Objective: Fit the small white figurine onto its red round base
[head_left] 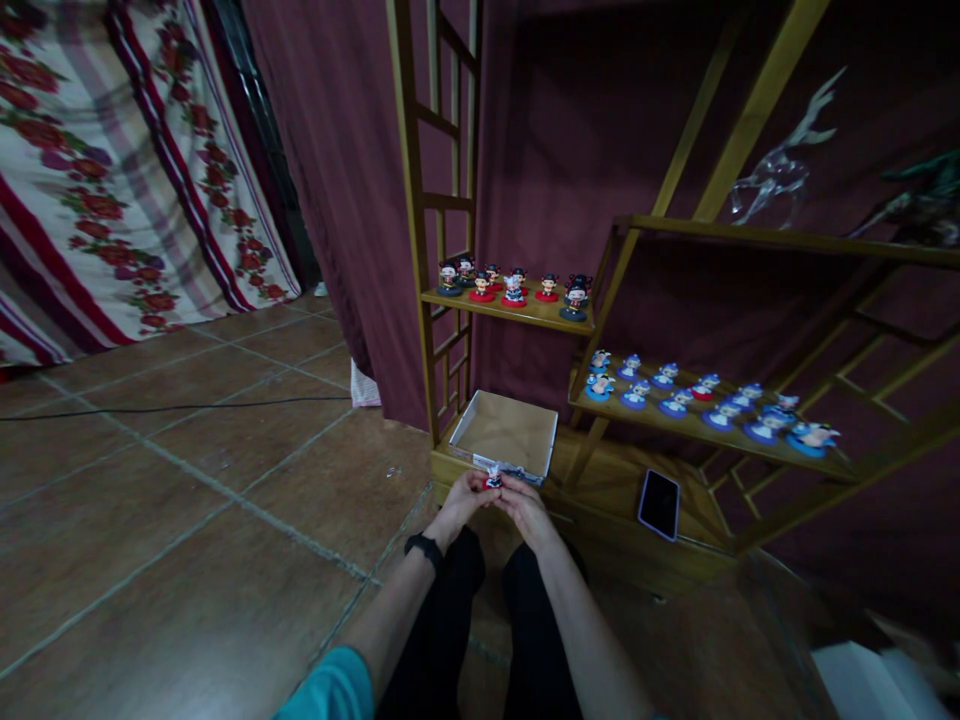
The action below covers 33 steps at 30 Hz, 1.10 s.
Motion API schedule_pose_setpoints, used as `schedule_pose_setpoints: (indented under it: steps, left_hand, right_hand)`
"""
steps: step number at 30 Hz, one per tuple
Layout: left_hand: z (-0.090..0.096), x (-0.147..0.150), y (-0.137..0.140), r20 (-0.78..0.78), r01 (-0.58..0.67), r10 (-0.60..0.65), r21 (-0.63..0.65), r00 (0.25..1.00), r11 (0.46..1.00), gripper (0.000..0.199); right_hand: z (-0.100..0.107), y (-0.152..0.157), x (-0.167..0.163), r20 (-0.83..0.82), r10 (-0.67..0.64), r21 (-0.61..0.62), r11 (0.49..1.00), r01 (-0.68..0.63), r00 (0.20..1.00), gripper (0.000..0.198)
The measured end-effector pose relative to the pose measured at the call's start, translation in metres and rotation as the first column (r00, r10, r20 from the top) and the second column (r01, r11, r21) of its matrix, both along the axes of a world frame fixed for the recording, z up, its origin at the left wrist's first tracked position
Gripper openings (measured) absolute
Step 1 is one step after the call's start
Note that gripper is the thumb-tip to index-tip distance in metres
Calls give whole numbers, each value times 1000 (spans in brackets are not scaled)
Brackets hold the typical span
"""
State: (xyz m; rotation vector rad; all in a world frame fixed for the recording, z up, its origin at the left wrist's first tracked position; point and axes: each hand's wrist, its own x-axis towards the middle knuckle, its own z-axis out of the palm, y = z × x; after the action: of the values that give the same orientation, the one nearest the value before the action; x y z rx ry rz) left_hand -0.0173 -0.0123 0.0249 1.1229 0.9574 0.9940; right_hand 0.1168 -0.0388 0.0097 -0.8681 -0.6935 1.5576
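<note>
A small white-topped figurine (pixel 493 477) with a red base is held between my two hands, low in front of the shelf unit. My left hand (pixel 463 497) has its fingers closed on the figurine's left side. From the other side, my right hand (pixel 523 503) grips it too. Just beyond my fingers lies an open shallow cardboard box (pixel 510 432) with white edges. Similar figurines on red and dark bases stand on the upper left shelf (pixel 502 307), among them a white-topped figurine (pixel 514 288).
The lower right shelf (pixel 712 432) carries two rows of figurines on mostly blue and purple bases. A phone (pixel 659 504) lies on the bottom board. Above stands a clear deer ornament (pixel 780 170). A black cable (pixel 225 405) crosses the tiled floor at left, near a maroon curtain (pixel 322 180).
</note>
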Motion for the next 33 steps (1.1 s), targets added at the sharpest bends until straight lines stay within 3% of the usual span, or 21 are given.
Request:
schedule_pose_setpoints:
  steps: [6, 16, 22, 28, 33]
  left_hand:
    - [2, 1, -3, 9, -31, 31, 10, 999, 999, 42]
    - [-5, -1, 4, 45, 93, -92, -18, 995, 995, 45]
    - [-10, -2, 5, 71, 35, -33, -27, 997, 999, 53]
    - [-4, -2, 4, 90, 84, -80, -36, 993, 996, 47]
    - [-7, 1, 3, 114, 24, -23, -5, 993, 1000, 47]
  right_hand:
    - [0, 0, -1, 13, -16, -15, 1000, 16, 1000, 39]
    - [1, 0, 2, 55, -17, -66, 998, 20, 998, 39]
    - [1, 0, 2, 85, -17, -57, 998, 22, 996, 39]
    - [2, -1, 2, 94, -37, -53, 998, 42, 995, 38]
    - [0, 1, 2, 122, -43, -63, 997, 51, 992, 40]
